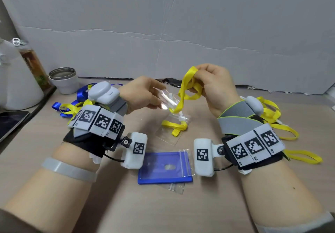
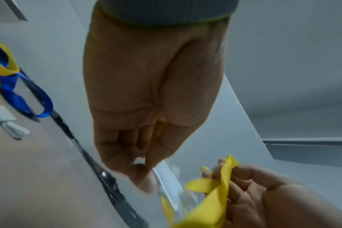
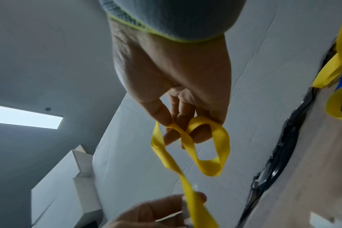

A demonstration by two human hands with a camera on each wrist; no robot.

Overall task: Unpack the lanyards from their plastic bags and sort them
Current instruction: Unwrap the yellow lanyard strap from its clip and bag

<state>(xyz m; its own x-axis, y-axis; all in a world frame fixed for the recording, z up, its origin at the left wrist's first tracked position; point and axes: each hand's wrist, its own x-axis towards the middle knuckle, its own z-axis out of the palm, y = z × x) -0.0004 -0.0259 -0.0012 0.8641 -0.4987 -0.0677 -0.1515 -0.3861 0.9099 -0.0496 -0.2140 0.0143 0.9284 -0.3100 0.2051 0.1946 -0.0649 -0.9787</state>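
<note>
My left hand (image 1: 145,92) pinches the top edge of a clear plastic bag (image 1: 167,100) held above the table. My right hand (image 1: 211,85) pinches a yellow lanyard (image 1: 184,87) and holds its upper loops raised, while the lower part (image 1: 174,126) lies folded in the bag's bottom with a white clip (image 1: 182,118). In the left wrist view thumb and fingers (image 2: 144,174) close on the bag (image 2: 172,185). In the right wrist view the yellow ribbon (image 3: 203,146) loops round my fingers (image 3: 178,123).
A blue card holder (image 1: 163,169) in a clear sleeve lies near the table's front, between my wrists. A mixed blue and yellow lanyard pile (image 1: 78,102) sits left; yellow lanyards (image 1: 275,122) lie right. A steel-rimmed cup (image 1: 63,82), white jug (image 1: 16,80) and tablet (image 1: 10,122) stand far left.
</note>
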